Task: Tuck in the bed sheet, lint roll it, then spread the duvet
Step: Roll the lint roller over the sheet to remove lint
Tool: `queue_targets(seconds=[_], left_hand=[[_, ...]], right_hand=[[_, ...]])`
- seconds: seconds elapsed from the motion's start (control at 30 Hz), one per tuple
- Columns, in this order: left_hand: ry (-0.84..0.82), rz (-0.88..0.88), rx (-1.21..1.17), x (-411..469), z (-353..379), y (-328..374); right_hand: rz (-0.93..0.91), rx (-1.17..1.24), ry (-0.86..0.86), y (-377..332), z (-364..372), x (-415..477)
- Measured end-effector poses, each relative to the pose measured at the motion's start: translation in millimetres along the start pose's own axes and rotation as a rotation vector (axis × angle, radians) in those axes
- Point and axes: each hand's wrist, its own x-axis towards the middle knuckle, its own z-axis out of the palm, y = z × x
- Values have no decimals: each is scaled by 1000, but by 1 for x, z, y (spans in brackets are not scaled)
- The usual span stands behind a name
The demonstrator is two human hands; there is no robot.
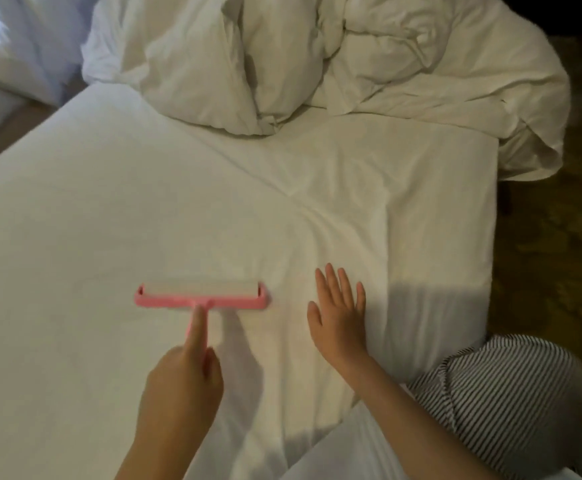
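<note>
White sheet (pixel 116 209) fills mid-frame, with the duvet (pixel 317 64) bunched along the top and dark floor (pixel 552 258) at right. Your left hand (pixel 182 386) has its grip round the pink lint roller (pixel 201 296) at lower centre, forefinger along the handle. Your right hand (pixel 338 315) lies flat on the sheet just right of it, grip wide.

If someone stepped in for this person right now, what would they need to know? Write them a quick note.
Left hand: grips the pink lint roller by its handle, forefinger along it; the roller head rests on the bed sheet.
Right hand: flat and open on the sheet, beside the roller.
Duvet: bunched at the far end of the bed.
Done: the sheet looks pulled over the mattress, with a few creases.
Left: finish rolling, then spread the duvet.
</note>
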Motion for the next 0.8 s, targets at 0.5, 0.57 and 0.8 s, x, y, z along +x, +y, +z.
queue_targets(seconds=[0.5, 0.57, 0.8], left_hand=[[55, -64, -58, 130, 21, 8], [74, -61, -77, 71, 35, 4], [28, -23, -117, 13, 40, -6]], right_hand=[[-127, -68, -38, 7, 25, -8], [-121, -70, -35, 6, 25, -8], [-128, -76, -4, 7, 25, -8]])
